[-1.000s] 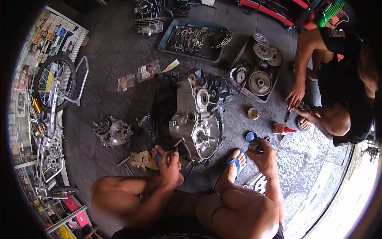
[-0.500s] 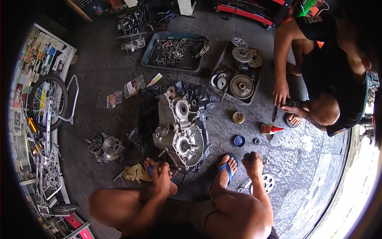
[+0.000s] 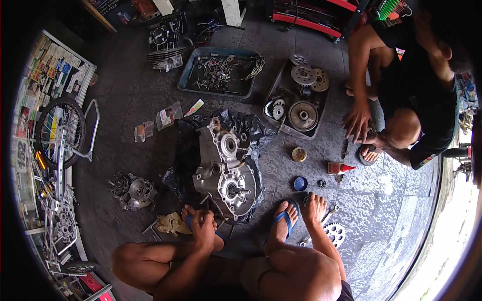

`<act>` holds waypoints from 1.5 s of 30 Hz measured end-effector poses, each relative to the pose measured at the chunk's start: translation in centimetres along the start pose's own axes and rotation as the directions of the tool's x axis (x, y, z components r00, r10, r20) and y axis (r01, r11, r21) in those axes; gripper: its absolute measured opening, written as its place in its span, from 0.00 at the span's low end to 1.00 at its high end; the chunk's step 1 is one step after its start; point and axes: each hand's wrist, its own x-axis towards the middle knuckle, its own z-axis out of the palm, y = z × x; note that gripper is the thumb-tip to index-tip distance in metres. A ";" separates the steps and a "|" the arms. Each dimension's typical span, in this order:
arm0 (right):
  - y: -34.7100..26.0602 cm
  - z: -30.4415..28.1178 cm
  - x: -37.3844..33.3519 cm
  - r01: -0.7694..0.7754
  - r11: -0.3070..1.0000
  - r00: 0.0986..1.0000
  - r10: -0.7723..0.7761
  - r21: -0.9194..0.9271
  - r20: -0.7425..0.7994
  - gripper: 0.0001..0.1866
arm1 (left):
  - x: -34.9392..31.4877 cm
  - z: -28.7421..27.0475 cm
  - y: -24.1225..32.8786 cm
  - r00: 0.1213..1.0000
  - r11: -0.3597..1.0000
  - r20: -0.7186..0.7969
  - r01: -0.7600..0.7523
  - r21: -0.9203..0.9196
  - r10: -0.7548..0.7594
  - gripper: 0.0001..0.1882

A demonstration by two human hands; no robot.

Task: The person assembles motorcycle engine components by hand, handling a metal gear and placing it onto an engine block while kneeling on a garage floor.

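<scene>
My right hand (image 3: 315, 209) is low over the floor right of my sandaled foot. Its fingers are bent together at a small dark ring-shaped part (image 3: 306, 200), partly hidden behind them. My left hand (image 3: 203, 224) is closed beside my other foot; what it holds, if anything, is hidden. Between and beyond my hands, a silver engine crankcase (image 3: 228, 173) with a shaft sticking up lies on black plastic sheeting (image 3: 176, 145). A blue cap (image 3: 300, 183) and a small black ring (image 3: 322, 183) lie just beyond my right hand. Close by are a wrench (image 3: 330, 214) and a sprocket (image 3: 335, 233).
A co-worker (image 3: 419, 95) squats at the right. Beyond the crankcase stand a tray of small parts (image 3: 186, 83) and a tray of gears (image 3: 317, 125). A gold tin (image 3: 298, 154), red-capped bottle (image 3: 336, 168), another engine part (image 3: 133, 190) and tan cloth (image 3: 173, 225) lie around.
My right hand has moved slightly left, and its fingers now point down over the floor. The co-worker's hand has spread its fingers. My left hand has hardly moved.
</scene>
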 end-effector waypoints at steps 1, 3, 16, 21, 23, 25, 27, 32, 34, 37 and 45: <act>0.3 0.5 -0.1 -0.021 0.999 1.000 0.020 -0.029 -0.001 0.24 | 0.0 0.1 0.1 1.000 1.000 0.001 0.004 0.023 -0.004 0.08; 0.4 0.3 -0.2 -0.047 0.997 0.998 0.049 -0.058 0.029 0.27 | 0.0 0.1 0.1 1.000 0.999 -0.005 0.013 0.042 -0.012 0.08; -4.7 -6.2 4.1 0.071 0.927 0.982 0.000 0.368 -0.189 0.14 | 0.4 -0.3 -0.7 0.999 0.999 0.006 0.042 -0.028 -0.042 0.08; -6.1 -4.9 3.1 0.072 0.896 0.992 -0.018 0.439 -0.126 0.14 | 0.1 -0.1 0.0 1.000 0.997 0.027 0.019 -0.077 -0.017 0.08; -6.8 -5.1 2.3 0.029 0.897 0.997 0.005 0.442 -0.075 0.13 | 0.2 -0.2 -0.3 0.999 0.995 0.036 0.021 -0.101 -0.017 0.08; -7.1 -4.7 1.4 0.020 0.863 0.997 0.018 0.505 -0.069 0.11 | 0.2 -0.1 -0.3 0.999 0.994 0.028 0.028 -0.107 -0.025 0.08; -7.2 -4.4 0.7 0.035 0.843 0.997 0.008 0.536 -0.078 0.10 | 0.2 -0.1 -0.4 0.999 0.993 0.020 0.035 -0.113 -0.033 0.08; -7.8 -4.8 -0.3 0.034 0.799 0.994 0.035 0.601 -0.103 0.09 | 0.5 -0.4 -0.9 1.000 1.000 0.022 0.003 -0.017 -0.003 0.09; -7.9 -4.9 -0.4 0.001 0.788 0.995 0.058 0.615 -0.077 0.09 | 0.3 0.0 -0.6 1.000 0.999 0.023 0.011 -0.048 -0.010 0.09; -8.1 -4.6 -0.6 0.005 0.779 0.995 0.060 0.627 -0.083 0.09 | 0.3 0.0 -0.4 1.000 0.998 0.018 0.025 -0.057 -0.024 0.10; -9.0 -6.0 3.3 0.032 0.713 0.994 0.053 0.701 -0.100 0.15 | -0.3 0.4 0.1 1.000 1.000 0.024 0.020 0.002 -0.020 0.11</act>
